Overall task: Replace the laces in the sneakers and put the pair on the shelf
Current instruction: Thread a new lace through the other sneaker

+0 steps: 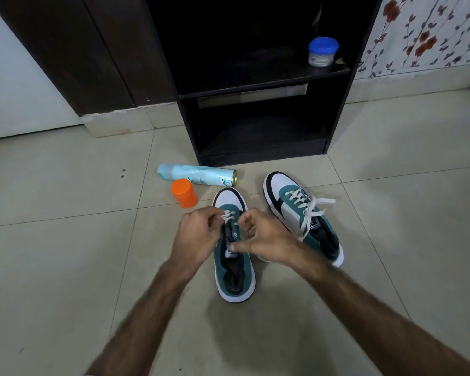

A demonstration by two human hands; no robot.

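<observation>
Two sneakers stood side by side on the tiled floor [65, 253] before the shelf unit [261, 85]. The left sneaker [235, 270] lay nearer the person, its toe toward the unit; the right sneaker [301, 215] sat just beside it, farther forward and angled. The left hand [198, 234] and right hand [263, 240] met over the left sneaker's lace [228, 215]. A spray can [198, 177] lay on its side between the unit and the left sneaker, with its cap [184, 193] upright just before it, left of that sneaker's toe. On the unit's upper shelf, at the right, stood a lidded container [323, 52]. A door frame [73, 55] rose left of the unit, a wall [429, 33] to its right.
</observation>
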